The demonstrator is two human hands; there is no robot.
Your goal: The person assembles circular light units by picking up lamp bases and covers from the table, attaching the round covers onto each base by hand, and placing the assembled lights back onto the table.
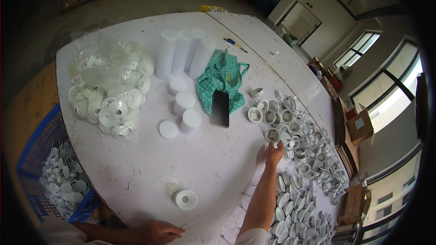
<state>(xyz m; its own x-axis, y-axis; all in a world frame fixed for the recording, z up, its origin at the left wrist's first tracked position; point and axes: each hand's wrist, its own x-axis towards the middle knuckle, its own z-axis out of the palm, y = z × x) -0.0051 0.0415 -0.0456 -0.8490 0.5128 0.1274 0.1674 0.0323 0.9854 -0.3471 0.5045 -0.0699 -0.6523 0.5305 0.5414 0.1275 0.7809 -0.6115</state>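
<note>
My right hand [274, 153] reaches out to the near left side of a pile of small round white housings [313, 147] with parts inside. Its thumb and fingers are closed on the rim of one round white housing [272, 135]. Low in the view, my left hand [161, 233] rests at the table's near edge, fingers loosely stretched to the right, nothing visible in them. Just beyond it, a single white ring-shaped cap [186, 199] with a central hole lies on the table.
A clear bag of white ring caps [109, 90] lies left. White disc stacks [185, 104] and tall white cylinders [166, 54] stand mid-table, beside a green dotted cloth [222, 75], a dark phone [220, 109] and a pen [235, 45]. White discs [286, 208] lie right; a blue basket [34, 143] stands left.
</note>
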